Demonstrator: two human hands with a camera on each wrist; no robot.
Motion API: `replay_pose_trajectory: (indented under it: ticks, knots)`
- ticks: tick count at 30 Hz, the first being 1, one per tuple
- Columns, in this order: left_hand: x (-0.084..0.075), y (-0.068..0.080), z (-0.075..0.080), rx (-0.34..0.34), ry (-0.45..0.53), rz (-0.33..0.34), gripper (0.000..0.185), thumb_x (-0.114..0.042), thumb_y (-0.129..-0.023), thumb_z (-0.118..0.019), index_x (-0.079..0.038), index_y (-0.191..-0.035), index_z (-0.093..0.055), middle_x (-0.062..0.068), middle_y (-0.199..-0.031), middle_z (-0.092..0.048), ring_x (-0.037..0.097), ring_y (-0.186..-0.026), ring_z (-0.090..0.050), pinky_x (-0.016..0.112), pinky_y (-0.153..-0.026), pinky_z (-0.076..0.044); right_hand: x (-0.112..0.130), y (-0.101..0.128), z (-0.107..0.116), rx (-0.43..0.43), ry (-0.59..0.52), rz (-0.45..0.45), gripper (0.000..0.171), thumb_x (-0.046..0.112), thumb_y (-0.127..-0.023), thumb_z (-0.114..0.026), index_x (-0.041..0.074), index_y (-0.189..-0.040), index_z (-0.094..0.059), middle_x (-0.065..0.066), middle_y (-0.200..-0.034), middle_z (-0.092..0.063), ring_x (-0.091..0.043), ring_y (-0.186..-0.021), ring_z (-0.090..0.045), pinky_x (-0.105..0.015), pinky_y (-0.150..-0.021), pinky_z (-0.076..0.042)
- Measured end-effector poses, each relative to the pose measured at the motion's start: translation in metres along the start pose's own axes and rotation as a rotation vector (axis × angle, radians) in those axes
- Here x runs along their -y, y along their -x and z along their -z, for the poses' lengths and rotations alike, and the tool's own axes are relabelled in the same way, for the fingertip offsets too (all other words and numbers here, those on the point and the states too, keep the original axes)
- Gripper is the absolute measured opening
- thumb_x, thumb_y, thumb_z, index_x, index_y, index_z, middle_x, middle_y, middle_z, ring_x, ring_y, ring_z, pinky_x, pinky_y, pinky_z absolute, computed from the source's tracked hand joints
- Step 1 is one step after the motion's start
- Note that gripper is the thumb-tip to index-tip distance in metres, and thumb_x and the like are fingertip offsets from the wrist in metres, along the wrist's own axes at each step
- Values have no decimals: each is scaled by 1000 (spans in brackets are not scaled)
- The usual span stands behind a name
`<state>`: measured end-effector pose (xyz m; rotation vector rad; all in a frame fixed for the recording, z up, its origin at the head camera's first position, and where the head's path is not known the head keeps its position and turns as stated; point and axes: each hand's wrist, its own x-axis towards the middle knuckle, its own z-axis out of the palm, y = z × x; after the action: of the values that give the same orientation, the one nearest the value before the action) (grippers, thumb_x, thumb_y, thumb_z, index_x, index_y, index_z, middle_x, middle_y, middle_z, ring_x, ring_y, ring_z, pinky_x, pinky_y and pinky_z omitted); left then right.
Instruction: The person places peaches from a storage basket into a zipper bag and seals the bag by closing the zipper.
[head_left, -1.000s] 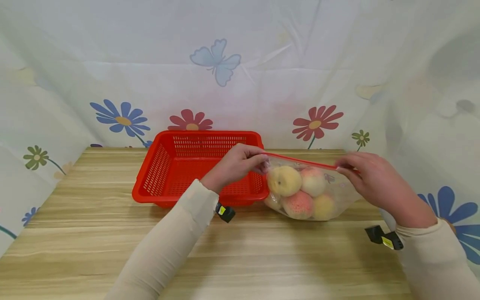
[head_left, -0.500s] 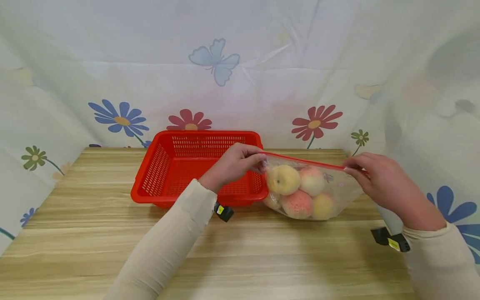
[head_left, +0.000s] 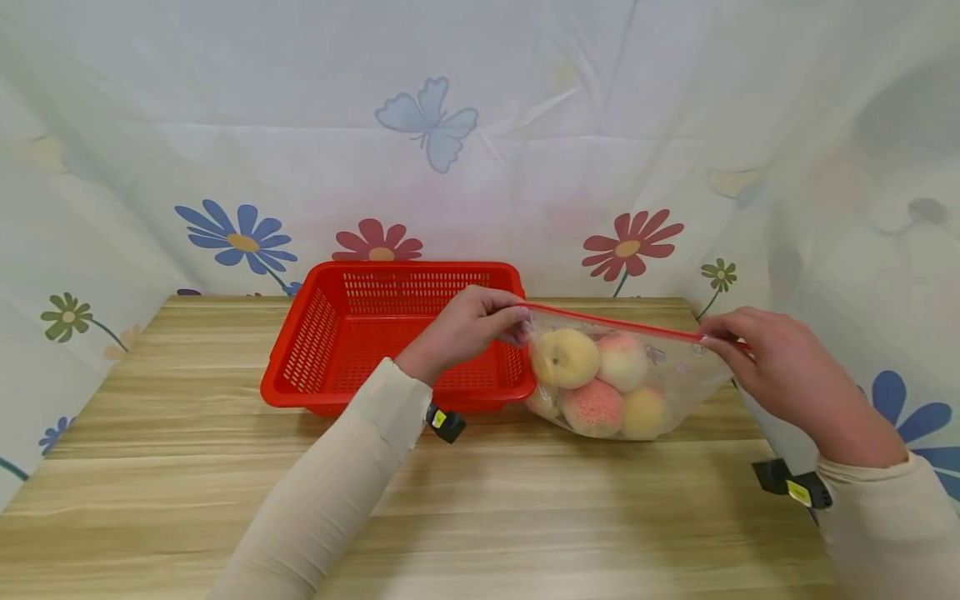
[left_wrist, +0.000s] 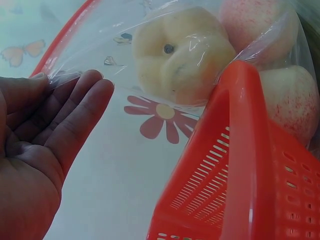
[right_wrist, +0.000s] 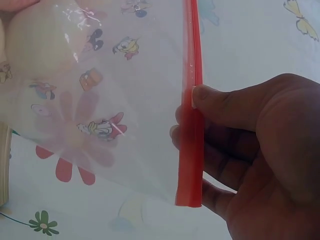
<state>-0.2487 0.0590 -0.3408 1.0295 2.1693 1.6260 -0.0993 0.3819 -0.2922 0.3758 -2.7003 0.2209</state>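
A clear zip bag [head_left: 693, 375] printed with small cartoon figures holds several peaches [head_left: 573, 359], yellow and pinkish-red. Along its top runs a red zip strip [right_wrist: 190, 165]. My left hand [head_left: 468, 329] pinches the bag's top left corner between thumb and fingers, over the right side of the red basket [head_left: 288, 397]. At the other end, my right hand [head_left: 795, 375] pinches the strip, thumb on one side and fingers behind, a short way from its tip in the right wrist view. The strip stretches taut between both hands. The bag's lower left side lies against the basket.
The slotted red basket stands on a wood-grain table [head_left: 480, 517], left of the bag. A white curtain [head_left: 300, 150] printed with flowers and a butterfly hangs behind and at both sides. Small black cameras [head_left: 447, 423] are strapped to both wrists.
My right hand has moved to the right along the red strip, showing more of the strip between the hands. My left hand and the peaches have stayed nearly in place.
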Motion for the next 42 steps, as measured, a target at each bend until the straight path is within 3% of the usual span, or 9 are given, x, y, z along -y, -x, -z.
replay_pose_trajectory:
  ticks: [7,16,30,42]
  knots:
    - [2,-2,1,-2,7,11,18,-21,-95,-62,-8,-101,-72,10,-85,-70,23,-80,-69,31,-80,-59,-5,4,2,-10,5,-7,22,7,-82,-74,4,-103,-69,-11,-94,-70,-24,-77,-62,-45,-64,-53]
    - [1,-2,3,-8,6,31,22,-21,-95,-62,-5,-106,-71,10,-88,-70,22,-82,-69,31,-80,-59,-12,11,7,-46,31,-4,19,6,-83,-72,7,-102,-70,-7,-93,-70,-19,-76,-59,-34,-61,-48]
    - [-1,-2,4,-15,1,61,20,-21,-94,-63,-8,-106,-72,10,-89,-71,22,-82,-70,31,-81,-59,-24,22,8,-64,58,-88,16,5,-86,-69,2,-101,-68,-15,-96,-69,-33,-85,-63,-53,-69,-50]
    - [-2,-11,2,5,0,29,18,-20,-95,-62,-6,-99,-71,12,-88,-68,25,-81,-69,32,-80,-60,-29,27,7,-47,59,-84,16,7,-87,-68,3,-103,-67,-15,-97,-69,-30,-81,-62,-46,-63,-50]
